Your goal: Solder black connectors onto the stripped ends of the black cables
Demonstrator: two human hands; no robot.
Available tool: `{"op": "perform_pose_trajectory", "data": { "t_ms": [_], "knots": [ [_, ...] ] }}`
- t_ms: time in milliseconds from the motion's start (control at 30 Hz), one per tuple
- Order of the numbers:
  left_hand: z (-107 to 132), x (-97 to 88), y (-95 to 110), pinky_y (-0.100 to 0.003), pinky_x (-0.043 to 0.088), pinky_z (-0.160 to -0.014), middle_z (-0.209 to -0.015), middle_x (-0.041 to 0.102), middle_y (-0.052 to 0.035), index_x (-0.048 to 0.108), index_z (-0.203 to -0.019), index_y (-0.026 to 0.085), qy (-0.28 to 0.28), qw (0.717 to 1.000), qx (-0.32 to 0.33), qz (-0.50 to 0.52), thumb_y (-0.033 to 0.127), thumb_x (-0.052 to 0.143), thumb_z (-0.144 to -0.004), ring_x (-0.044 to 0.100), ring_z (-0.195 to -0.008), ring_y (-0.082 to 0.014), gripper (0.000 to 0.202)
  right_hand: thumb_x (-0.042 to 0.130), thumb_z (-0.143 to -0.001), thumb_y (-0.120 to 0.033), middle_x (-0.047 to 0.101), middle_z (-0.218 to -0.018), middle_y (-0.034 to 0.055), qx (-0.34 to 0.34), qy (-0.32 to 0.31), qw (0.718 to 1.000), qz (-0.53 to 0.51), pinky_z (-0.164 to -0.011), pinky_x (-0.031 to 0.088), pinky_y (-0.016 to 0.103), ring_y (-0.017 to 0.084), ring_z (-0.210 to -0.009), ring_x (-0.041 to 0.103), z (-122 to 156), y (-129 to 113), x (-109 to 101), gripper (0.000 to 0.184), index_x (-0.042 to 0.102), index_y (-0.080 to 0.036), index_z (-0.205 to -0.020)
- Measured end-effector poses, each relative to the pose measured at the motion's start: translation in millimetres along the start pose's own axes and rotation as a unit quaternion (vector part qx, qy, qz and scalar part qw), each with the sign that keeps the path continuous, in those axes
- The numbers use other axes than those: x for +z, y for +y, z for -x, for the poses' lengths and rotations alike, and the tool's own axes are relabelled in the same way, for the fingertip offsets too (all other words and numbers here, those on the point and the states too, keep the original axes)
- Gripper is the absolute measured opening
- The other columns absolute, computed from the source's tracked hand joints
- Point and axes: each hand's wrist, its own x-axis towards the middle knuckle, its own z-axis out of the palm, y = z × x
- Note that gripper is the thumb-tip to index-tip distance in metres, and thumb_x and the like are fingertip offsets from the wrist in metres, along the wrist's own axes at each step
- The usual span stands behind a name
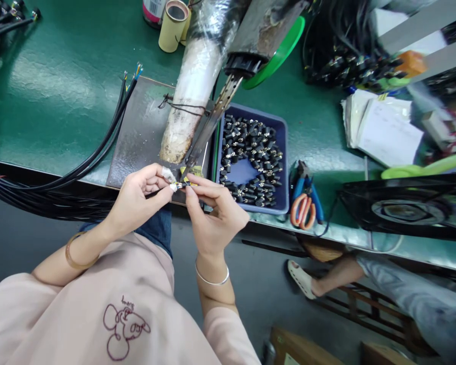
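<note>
My left hand (139, 195) pinches the end of a black cable (99, 152), thumb and forefinger closed, with tape on the fingertips. My right hand (209, 208) is closed in a pinch on a small black connector part (183, 185) right against the cable end. Both hands meet at the bench's front edge, just under the tip of a metal strip (213, 119) that hangs down from a wrapped machine arm (192, 86). Right of the hands, a blue tray (285, 152) holds several small black connector parts.
A bundle of black cables (30, 192) runs off to the left over a grey metal plate (140, 132). Blue-handled cutters (306, 200) lie right of the tray. Tape rolls (173, 25), papers (383, 129) and a fan (406, 208) sit on the green bench. Another person's foot (302, 279) is below.
</note>
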Motion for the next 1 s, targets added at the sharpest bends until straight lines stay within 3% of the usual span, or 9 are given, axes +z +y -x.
{"op": "perform_pose_trajectory", "data": {
  "t_ms": [233, 433, 633, 1000],
  "knots": [
    [5, -6.3, 4, -0.020, 0.037, -0.048, -0.056, 0.058, 0.0024, 0.058, -0.060, 0.016, -0.049, 0.997, -0.002, -0.063, 0.020, 0.058, -0.082, 0.045, -0.046, -0.0059, 0.023, 0.068, -0.088, -0.013, 0.079, -0.093, 0.0020, 0.002, -0.021, 0.999, -0.026, -0.075, 0.065, 0.031, 0.017, -0.087, 0.077, 0, 0, -4, 0.009, 0.067, -0.022, -0.086],
    [3, -7.3, 5, -0.021, 0.034, -0.052, -0.055, 0.053, 0.0023, 0.054, -0.059, 0.016, -0.061, 0.997, 0.000, -0.054, 0.023, 0.057, -0.081, 0.045, -0.052, -0.0079, 0.023, 0.068, -0.087, -0.009, 0.079, -0.094, 0.0021, -0.025, -0.030, 0.999, -0.022, -0.076, 0.064, 0.030, 0.017, -0.088, 0.077, -1, 1, -4, 0.013, 0.067, -0.022, -0.087],
    [-1, -7.1, 6, -0.022, 0.027, -0.049, -0.056, 0.039, 0.0056, 0.050, -0.060, 0.017, -0.071, 0.996, 0.000, -0.047, 0.023, 0.058, -0.078, 0.031, -0.052, -0.0068, 0.021, 0.068, -0.086, -0.008, 0.079, -0.095, 0.0020, -0.070, -0.017, 0.997, -0.003, -0.078, 0.063, 0.032, 0.017, -0.089, 0.077, -2, 3, -3, 0.016, 0.066, -0.023, -0.090],
    [-11, -5.4, 9, -0.021, 0.031, -0.054, -0.059, 0.043, 0.0036, 0.055, -0.061, 0.014, -0.059, 0.997, -0.017, -0.038, 0.025, 0.060, -0.074, 0.038, -0.057, -0.0075, 0.017, 0.070, -0.085, -0.009, 0.079, -0.096, 0.0024, -0.086, 0.006, 0.996, 0.000, -0.076, 0.063, 0.031, 0.017, -0.088, 0.077, -8, 5, 0, 0.015, 0.065, -0.022, -0.088]
  ]
}}
